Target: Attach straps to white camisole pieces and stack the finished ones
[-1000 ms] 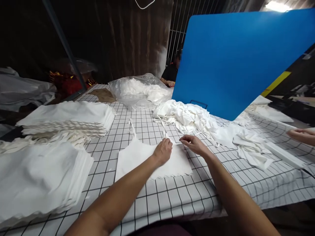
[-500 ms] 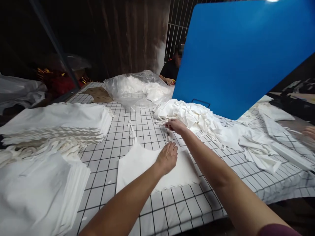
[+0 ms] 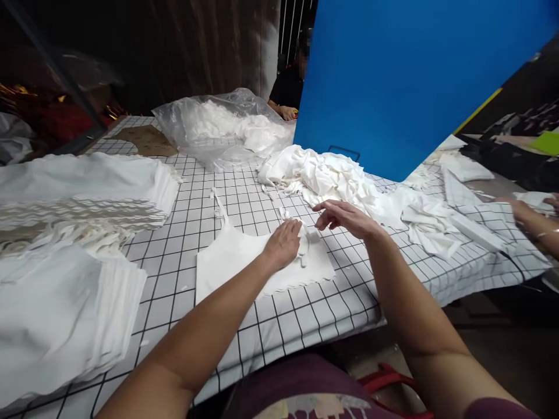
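White scallop-edged fabric piece (image 3: 236, 262) pressed flat by left hand (image 3: 283, 243), fingers together; right hand (image 3: 345, 216) held just beyond piece, fingers loosely spread.

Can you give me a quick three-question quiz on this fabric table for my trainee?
1. True or false: the left hand rests flat on the white fabric piece.
2. What lies right behind the loose white heap? A) a red crate B) a blue board C) a mirror
3. What holds the white scraps at the far end of the table?

Key: 1 true. 2 B. 3 a clear plastic bag. The right hand hovers open beside the left, holding nothing.
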A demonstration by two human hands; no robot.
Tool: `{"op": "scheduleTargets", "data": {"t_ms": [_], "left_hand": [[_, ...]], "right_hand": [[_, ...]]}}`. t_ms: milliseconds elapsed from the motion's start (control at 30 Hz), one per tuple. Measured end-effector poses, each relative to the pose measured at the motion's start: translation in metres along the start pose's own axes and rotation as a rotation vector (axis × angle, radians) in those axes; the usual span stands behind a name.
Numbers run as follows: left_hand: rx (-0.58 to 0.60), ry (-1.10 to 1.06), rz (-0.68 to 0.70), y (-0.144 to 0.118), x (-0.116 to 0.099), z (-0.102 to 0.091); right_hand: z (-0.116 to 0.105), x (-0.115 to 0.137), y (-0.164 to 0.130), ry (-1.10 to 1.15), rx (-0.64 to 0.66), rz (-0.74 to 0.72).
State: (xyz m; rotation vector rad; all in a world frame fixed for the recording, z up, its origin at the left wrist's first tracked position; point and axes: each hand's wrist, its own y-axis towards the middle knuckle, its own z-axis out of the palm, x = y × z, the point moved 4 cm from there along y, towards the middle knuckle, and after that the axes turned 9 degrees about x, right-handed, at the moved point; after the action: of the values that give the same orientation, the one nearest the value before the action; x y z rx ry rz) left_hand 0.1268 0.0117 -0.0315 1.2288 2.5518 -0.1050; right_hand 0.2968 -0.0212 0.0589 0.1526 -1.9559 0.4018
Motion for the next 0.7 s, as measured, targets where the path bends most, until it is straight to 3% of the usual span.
{"op": "scheduleTargets", "data": {"t_ms": [67, 167, 333, 533, 700], "left_hand": [[-0.003, -0.009, -0.006, 0.000, 0.000, 0.000], [-0.026, -0.032, -0.003, 0.001, 0.001, 0.001], [-0.015, -0.061, -0.024, 0.003, 0.004, 0.003], [0.009, -0.136, -0.024, 0.001, 0.002, -0.002], [0.010, -0.159, -0.025, 0.000, 0.000, -0.004]], "right_hand": [[0.001, -0.024, 0.016, -0.044, -0.100, 0.110], [0.009, -0.044, 0.039, -0.129, -0.086, 0.188], [0.020, -0.040, 0.049, -0.031, 0.035, 0.092], [0.022, -0.020, 0.002, 0.050, 0.246, 0.016], [0.018, -0.022, -0.051, 0.080, 0.340, 0.021]]}}
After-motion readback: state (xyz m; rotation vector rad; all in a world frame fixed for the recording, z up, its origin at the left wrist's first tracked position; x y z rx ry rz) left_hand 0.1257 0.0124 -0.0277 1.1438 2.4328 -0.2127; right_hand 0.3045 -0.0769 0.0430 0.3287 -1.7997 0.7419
